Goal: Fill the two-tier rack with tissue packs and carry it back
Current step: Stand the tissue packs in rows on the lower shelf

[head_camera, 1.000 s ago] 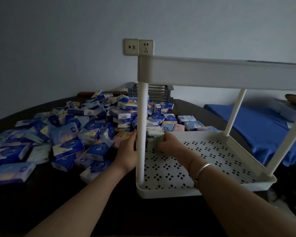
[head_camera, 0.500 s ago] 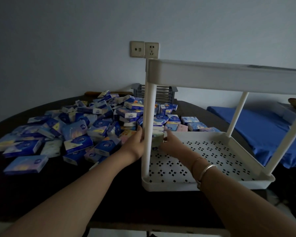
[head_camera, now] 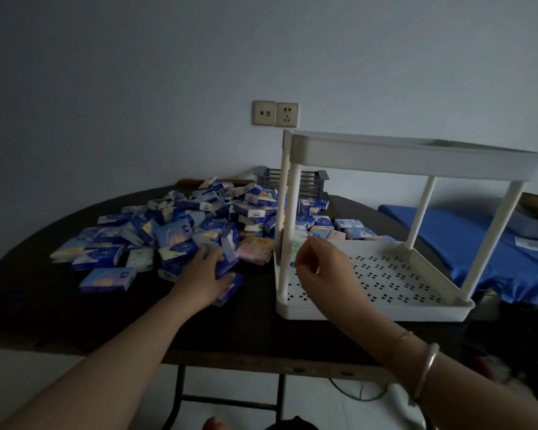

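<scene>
Packs point(head_camera: 174, 240) lie heaped on the tabletop point(head_camera: 28, 293) left of the rack point(head_camera: 416, 156), whose lower tier holds few (upper unseen); left hand point(head_camera: 205, 274) presses the heap, right hand point(head_camera: 320, 262) loosely curled, empty: gather several per grip.

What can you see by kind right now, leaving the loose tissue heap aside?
White two-tier rack: 1
Grey slatted basket: 1
Wall plates: 2
Hands: 2, left hand and right hand
Total: 6
Heap of tissue packs: too many to count.
</scene>
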